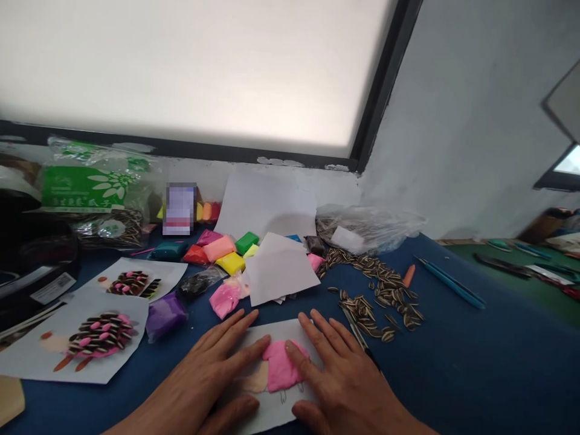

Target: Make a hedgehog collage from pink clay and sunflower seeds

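Observation:
A sheet of white paper (254,417) lies in front of me, with a flattened patch of pink modelling clay (283,368) on it. Left of the pink patch is a beige clay piece (254,380), and pencilled legs show below it. My left hand (212,368) rests on the paper's left side, fingers stretched out, the index fingertip at the pink clay's upper left edge. My right hand (344,374) lies over the right side with fingers spread, its index finger on the pink clay. Neither hand grips anything.
Sunflower seeds (380,284) are scattered to the right, near a blue pen-like tool (451,282). A thin cutter (357,332) lies beside my right hand. Wrapped clay packets (231,263) and blank paper (281,269) lie behind. Finished seed-covered pictures (99,335) are at left.

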Available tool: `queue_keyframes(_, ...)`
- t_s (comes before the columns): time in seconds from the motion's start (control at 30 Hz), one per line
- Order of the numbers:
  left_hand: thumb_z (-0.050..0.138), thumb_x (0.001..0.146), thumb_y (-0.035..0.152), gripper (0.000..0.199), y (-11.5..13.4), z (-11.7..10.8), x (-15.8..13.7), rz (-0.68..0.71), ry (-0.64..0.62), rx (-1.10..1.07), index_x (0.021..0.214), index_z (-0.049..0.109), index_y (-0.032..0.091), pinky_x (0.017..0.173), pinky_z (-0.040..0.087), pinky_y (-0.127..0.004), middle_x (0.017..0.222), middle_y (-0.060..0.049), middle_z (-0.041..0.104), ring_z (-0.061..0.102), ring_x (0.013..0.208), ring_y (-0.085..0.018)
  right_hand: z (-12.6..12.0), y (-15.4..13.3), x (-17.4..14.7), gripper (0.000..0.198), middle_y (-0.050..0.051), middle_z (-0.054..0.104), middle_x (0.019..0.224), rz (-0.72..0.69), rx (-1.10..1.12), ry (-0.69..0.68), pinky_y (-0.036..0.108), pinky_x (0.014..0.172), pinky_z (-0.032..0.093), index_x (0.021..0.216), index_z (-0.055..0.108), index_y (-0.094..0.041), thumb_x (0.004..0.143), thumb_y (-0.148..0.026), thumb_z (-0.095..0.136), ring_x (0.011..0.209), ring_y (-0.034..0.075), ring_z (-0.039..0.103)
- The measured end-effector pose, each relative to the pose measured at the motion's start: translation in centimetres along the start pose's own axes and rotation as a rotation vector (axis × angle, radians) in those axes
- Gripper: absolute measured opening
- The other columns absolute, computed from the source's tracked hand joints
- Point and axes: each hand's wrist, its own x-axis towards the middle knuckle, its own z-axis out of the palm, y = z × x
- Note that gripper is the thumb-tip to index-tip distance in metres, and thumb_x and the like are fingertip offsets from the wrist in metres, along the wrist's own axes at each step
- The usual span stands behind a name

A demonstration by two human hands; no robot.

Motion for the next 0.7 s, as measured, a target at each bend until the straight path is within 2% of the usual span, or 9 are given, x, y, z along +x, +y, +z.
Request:
queue_keyframes(0.2,0.065,0.102,0.05,0.058,-0.1,-0.3,0.1,0.007,-0.035,0.008,0.156,0.045,0.042,0.113,0.039,-0.058,0.168,-0.005,0.031,0.035,0.149,-0.041,0.0,0.1,0.0,0.055,0.025,0.051,0.151,0.025,0.029,-0.031,0.06,0.104,0.05,0.147,0.059,-0.023,0.101,-0.054,0.056,0.139,0.044,0.049)
queue_keyframes(0.3,0.068,0.1,0.046,0.06,0.0,-0.3,0.1,0.008,-0.024,-0.008,0.156,0.045,0.042,0.114,0.039,-0.058,0.168,-0.004,0.031,0.035,0.149,-0.041,0.0,0.1,-0.2,0.052,0.023,0.049,0.154,0.016,0.051,-0.035,0.057,0.105,0.049,0.144,0.062,-0.023,0.101,-0.053,0.056,0.141,0.043,0.048)
queue_keyframes(0.43,0.065,0.101,0.048,0.058,0.0,-0.4,0.0,0.019,0.001,-0.016,0.156,0.044,0.044,0.113,0.04,-0.059,0.167,-0.003,0.031,0.036,0.148,-0.041,0.0,0.1,-0.6,0.057,0.026,0.048,0.153,0.034,0.015,0.021,0.056,0.103,0.051,0.146,0.06,-0.021,0.102,-0.058,0.052,0.139,0.044,0.05)
queue_keyframes(0.6,0.061,0.103,0.052,0.057,0.1,-0.4,-0.1,0.012,-0.005,0.003,0.157,0.043,0.043,0.113,0.04,-0.058,0.168,-0.004,0.029,0.035,0.149,-0.041,0.6,0.4,-1.1,0.063,0.025,0.057,0.147,-0.087,-0.093,0.081,0.054,0.097,0.055,0.147,0.058,-0.023,0.098,-0.064,0.055,0.131,0.044,0.059)
queue_keyframes(0.7,0.063,0.102,0.051,0.058,0.1,-0.3,-0.2,0.009,0.001,0.001,0.156,0.044,0.043,0.112,0.041,-0.058,0.168,-0.004,0.029,0.037,0.147,-0.042,0.6,0.8,-1.4,0.068,0.024,0.058,0.146,-0.096,-0.127,0.12,0.052,0.097,0.054,0.147,0.057,-0.023,0.097,-0.069,0.053,0.131,0.042,0.059)
